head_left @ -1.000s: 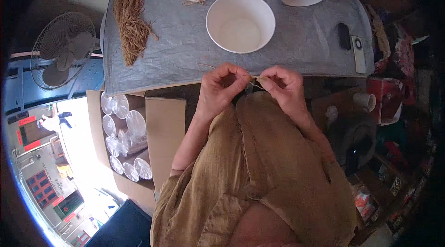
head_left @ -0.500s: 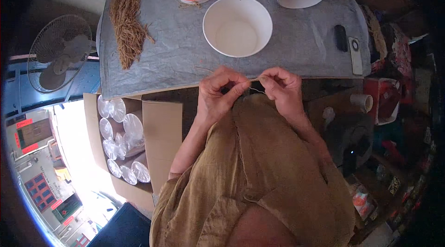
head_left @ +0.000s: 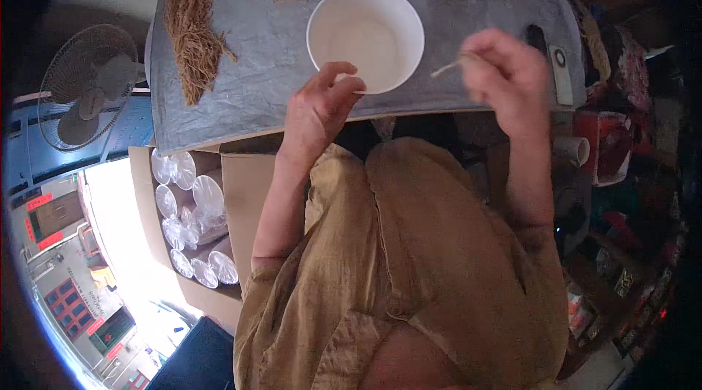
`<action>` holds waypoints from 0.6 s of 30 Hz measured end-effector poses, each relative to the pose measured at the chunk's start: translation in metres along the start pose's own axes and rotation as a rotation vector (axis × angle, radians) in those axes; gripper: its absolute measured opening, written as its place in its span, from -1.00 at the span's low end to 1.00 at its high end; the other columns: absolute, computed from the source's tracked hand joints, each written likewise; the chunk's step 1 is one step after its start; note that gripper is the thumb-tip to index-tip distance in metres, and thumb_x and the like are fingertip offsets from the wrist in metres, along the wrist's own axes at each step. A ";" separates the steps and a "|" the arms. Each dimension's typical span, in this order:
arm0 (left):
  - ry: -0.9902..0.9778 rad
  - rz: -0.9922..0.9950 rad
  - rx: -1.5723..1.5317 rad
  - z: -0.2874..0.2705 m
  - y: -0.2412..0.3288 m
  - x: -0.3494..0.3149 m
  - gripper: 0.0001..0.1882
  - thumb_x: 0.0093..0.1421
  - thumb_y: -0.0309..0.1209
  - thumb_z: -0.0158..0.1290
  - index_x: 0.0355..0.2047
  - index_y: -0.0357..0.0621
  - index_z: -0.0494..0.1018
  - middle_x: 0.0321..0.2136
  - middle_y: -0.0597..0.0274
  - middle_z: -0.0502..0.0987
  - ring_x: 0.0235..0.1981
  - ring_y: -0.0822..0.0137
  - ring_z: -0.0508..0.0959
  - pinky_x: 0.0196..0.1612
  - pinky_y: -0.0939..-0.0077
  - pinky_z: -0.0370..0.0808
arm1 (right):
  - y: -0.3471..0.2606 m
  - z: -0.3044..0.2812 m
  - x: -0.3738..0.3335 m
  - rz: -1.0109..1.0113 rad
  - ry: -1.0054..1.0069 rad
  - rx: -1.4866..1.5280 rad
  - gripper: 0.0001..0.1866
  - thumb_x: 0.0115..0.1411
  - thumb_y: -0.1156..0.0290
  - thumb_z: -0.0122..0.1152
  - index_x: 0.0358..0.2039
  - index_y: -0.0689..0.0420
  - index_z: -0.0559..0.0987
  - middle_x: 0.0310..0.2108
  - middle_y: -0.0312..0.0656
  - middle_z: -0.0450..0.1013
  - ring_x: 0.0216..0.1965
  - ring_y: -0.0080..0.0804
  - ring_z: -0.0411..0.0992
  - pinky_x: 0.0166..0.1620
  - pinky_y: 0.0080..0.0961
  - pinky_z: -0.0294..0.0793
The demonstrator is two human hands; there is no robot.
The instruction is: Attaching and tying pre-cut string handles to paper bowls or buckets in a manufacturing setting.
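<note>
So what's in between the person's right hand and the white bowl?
In the head view, a thin tan strand held by the right hand juts toward the white bowl; past its tip, just grey table covering.

Strong daylight enters from the lower left, burning the pale sunlit ground (head_left: pixel 142 244) to white, while my wrinkled, grey-covered counter (head_left: pixel 256 68) gets softer light and the right side sinks into murk. Motion blur smears my bare right hand (head_left: pixel 512 79) and the thin tan strand (head_left: pixel 444 69) it pinches; my bare left hand (head_left: pixel 319 112) is crisper, and the fisheye bends edges near the black rim.
</note>
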State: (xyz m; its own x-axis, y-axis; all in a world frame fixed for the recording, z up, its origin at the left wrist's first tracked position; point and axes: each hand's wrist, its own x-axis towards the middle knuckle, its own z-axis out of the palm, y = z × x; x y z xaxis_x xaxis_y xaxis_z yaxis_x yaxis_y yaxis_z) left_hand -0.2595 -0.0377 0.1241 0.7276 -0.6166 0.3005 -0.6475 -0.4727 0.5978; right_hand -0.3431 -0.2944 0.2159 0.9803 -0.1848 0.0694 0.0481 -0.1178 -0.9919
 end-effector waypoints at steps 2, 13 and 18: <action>0.001 -0.012 -0.033 0.007 0.005 -0.013 -0.81 0.10 -0.57 0.22 -0.26 -0.07 0.59 -0.21 0.22 0.60 -0.29 0.14 0.65 -0.25 0.33 0.61 | 0.015 0.013 0.010 0.104 -0.189 0.001 -0.93 0.26 0.53 0.17 -0.32 0.27 0.54 -0.57 -0.34 0.46 -0.57 -0.71 0.38 -0.51 -0.69 0.33; -0.011 -0.053 -0.086 0.023 0.020 -0.044 -0.74 0.06 -0.63 0.18 -0.22 -0.11 0.57 -0.21 0.20 0.57 -0.24 0.10 0.63 -0.18 0.30 0.58 | 0.066 0.045 0.007 0.277 -0.406 -0.245 -0.87 0.27 0.50 0.14 -0.43 0.25 0.49 -0.65 -0.31 0.48 -0.62 -0.68 0.41 -0.54 -0.60 0.35; -0.001 -0.023 -0.053 0.023 0.022 -0.043 -0.76 0.05 -0.61 0.19 -0.24 -0.10 0.56 -0.23 0.21 0.58 -0.25 0.10 0.62 -0.21 0.31 0.57 | 0.061 0.047 0.006 0.308 -0.393 -0.291 -0.86 0.23 0.49 0.15 -0.45 0.27 0.48 -0.65 -0.24 0.51 -0.62 -0.60 0.48 -0.51 -0.50 0.44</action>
State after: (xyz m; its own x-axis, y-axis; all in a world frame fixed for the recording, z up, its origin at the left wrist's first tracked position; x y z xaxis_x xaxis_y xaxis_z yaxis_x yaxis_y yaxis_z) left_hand -0.3100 -0.0362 0.1071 0.7421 -0.6067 0.2850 -0.6173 -0.4527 0.6434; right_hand -0.3251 -0.2571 0.1509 0.9411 0.1167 -0.3175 -0.2505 -0.3902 -0.8860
